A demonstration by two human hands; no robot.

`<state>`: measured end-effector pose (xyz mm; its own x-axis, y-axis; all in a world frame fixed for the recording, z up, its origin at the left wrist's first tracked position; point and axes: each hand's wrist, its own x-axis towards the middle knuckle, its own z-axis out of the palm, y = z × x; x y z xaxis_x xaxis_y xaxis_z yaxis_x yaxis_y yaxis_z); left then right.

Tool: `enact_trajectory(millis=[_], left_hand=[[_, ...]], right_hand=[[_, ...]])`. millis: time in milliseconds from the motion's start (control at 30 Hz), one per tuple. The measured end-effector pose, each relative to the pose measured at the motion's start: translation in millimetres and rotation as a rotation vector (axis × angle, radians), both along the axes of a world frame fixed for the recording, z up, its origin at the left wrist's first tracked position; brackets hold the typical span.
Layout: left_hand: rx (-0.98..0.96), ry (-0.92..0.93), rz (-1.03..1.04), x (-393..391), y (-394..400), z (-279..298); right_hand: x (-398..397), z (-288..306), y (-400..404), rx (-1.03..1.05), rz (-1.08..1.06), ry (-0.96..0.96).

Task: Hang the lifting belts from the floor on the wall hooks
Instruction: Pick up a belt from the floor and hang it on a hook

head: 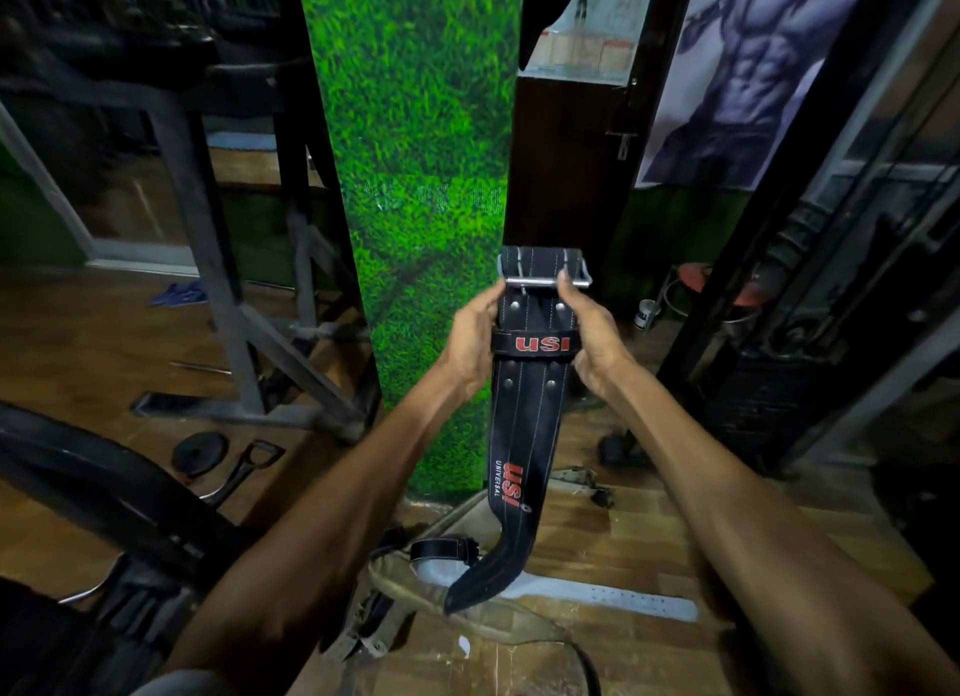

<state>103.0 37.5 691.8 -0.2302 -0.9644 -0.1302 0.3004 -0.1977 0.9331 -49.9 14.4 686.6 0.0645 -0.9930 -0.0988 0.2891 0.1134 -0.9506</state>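
Note:
A black leather lifting belt (524, 420) with red USI lettering hangs upright in front of me, its steel buckle at the top and its tail curling down towards the floor. My left hand (475, 336) grips its left edge just below the buckle. My right hand (592, 336) grips the right edge at the same height. The belt is held against the edge between a green grass-pattern pillar (421, 175) and a dark wooden panel (566, 175). More belts lie on the floor below: a tan one (467, 607), a white one (597, 594) and a small black strap (441, 550). No hook shows.
A steel gym frame (218, 279) stands at the left with a weight plate (200, 453) and cable handle (244, 466) on the wooden floor. A weight-stack machine (789, 331) and red stool (696, 279) fill the right. A black curved bar (104, 492) crosses the lower left.

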Motion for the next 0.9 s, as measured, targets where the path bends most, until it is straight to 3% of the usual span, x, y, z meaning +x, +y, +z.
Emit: enact_trajectory(millis=[233,433,700,900], left_hand=[[-0.131,-0.2,0.059,1.8,-16.2,17.2],[-0.199,-0.179,0.131,15.2,-23.1,15.4],[-0.17,-0.148,0.183,38.5,-34.4,9.4],[-0.193,-0.122,0.214,59.4,-44.5,14.0]], right_hand=[[6.7,5.7,-15.0,-0.083,-0.06,-0.002],[11.3,15.9,-24.7,-0.215,-0.127,0.173],[12.5,35.9,-32.0,-0.66,-0.231,0.863],[28.7,52.9,-38.0,-0.797,-0.243,1.076]])
